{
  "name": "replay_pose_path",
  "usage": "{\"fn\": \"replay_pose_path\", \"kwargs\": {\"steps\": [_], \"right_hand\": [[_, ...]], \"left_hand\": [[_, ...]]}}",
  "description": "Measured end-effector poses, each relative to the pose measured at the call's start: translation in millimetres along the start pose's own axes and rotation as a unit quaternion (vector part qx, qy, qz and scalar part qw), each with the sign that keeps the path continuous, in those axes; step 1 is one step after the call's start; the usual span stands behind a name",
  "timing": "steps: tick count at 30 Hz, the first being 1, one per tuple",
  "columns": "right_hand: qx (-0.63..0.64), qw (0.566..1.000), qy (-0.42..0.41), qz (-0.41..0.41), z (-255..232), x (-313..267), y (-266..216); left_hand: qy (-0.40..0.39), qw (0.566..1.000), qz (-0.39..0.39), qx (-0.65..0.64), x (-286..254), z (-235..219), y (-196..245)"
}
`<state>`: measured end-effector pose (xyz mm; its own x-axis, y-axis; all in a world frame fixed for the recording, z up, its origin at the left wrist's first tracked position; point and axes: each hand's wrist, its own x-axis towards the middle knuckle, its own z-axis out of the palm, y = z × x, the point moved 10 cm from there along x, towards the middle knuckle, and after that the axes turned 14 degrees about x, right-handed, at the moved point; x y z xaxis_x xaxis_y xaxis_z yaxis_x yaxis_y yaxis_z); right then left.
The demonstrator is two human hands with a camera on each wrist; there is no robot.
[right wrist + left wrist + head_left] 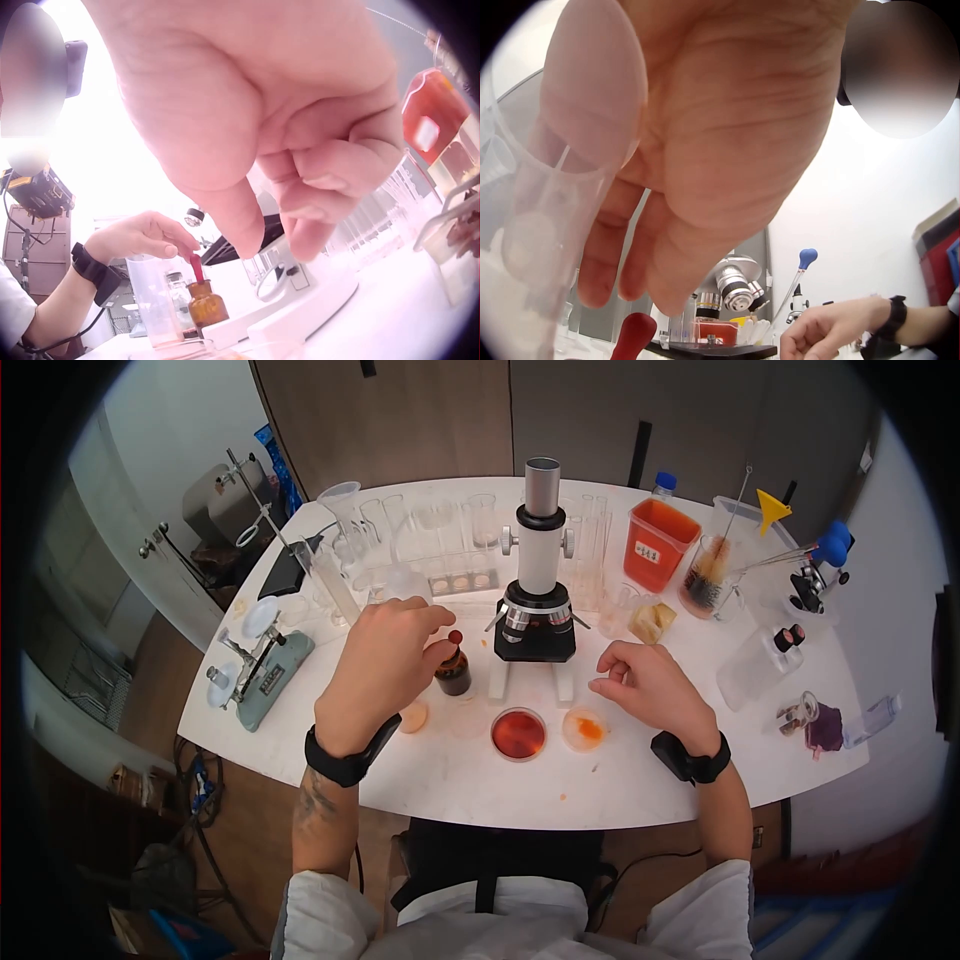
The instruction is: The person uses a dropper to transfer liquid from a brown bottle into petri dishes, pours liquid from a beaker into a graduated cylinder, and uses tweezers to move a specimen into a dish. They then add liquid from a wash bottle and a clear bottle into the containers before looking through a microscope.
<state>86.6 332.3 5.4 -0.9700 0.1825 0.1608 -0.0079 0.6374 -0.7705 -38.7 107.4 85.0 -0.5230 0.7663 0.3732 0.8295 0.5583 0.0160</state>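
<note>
A brown dropper bottle (455, 678) with a red rubber bulb (455, 636) stands left of the microscope (540, 560). My left hand (385, 660) hovers by the bulb, thumb and fingers loosely bent; the left wrist view has the bulb (635, 336) just below the fingertips, not gripped. My right hand (655, 685) hangs in the air right of the microscope with loosely curled fingers and holds nothing. Below it to the left are a dish with an orange patch (586, 729) and a dish of dark red material (519, 734). Another pale dish (413, 717) is partly behind my left hand.
A balance (275, 678) stands at the left. Glassware and a tube rack (462, 582) line the back. Toward the right are a red container (660, 545), a beaker with brushes (706, 580), a clear bottle (750, 672) and a purple cloth (825, 728).
</note>
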Motion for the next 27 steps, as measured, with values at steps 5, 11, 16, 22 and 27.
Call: {"fn": "replay_pose_path", "kwargs": {"steps": [5,11,16,22,27], "right_hand": [[0.024,0.999,0.034,0.019,-3,5,14],[0.045,0.998,0.046,0.02,0,4,16],[0.061,0.997,0.051,-0.003,1,2,6],[0.064,0.996,0.058,0.003,0,3,4],[0.073,0.996,0.053,0.007,0,1,5]], "left_hand": [[-0.006,1.0,0.008,-0.012,-2,13,-3],[0.027,1.0,0.014,-0.003,-1,13,-4],[0.01,1.0,0.016,0.011,0,19,-5],[-0.016,1.0,-0.009,0.022,-1,17,-7],[0.006,1.0,-0.007,0.03,-1,16,-6]]}}
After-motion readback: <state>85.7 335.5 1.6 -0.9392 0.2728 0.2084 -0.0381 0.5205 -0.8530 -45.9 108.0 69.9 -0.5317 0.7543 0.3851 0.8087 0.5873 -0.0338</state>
